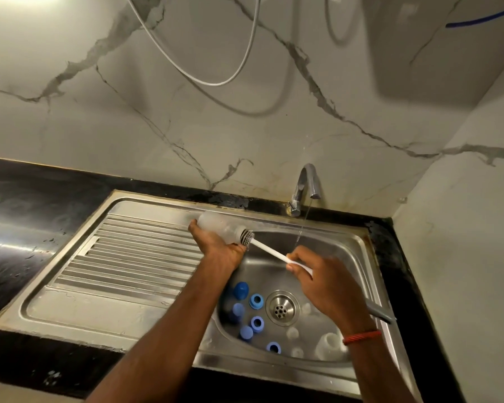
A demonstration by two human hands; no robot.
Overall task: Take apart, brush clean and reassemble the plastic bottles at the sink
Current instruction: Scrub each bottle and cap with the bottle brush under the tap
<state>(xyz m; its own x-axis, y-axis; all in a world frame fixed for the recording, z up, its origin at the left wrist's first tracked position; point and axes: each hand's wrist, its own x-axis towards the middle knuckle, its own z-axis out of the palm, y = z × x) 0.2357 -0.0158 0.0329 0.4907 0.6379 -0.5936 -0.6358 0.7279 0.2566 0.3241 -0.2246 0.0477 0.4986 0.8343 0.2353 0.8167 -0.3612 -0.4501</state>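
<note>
- The left hand (218,247) holds the clear bottle (216,223) sideways over the sink (146,205) basin's edge, fingers curled round it.
- The right hand (323,283) pinches the white brush (266,249) handle in its fingers; the bristles sit at the bottle's mouth.
- The tap (306,184) runs a thin stream.
- Blue caps (241,289) and rings (256,301) lie in the basin beside the drain (280,308).

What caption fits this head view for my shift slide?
Left hand holds a clear bottle over the sink while the right hand holds a white-handled brush at its mouth, tap running.
</note>
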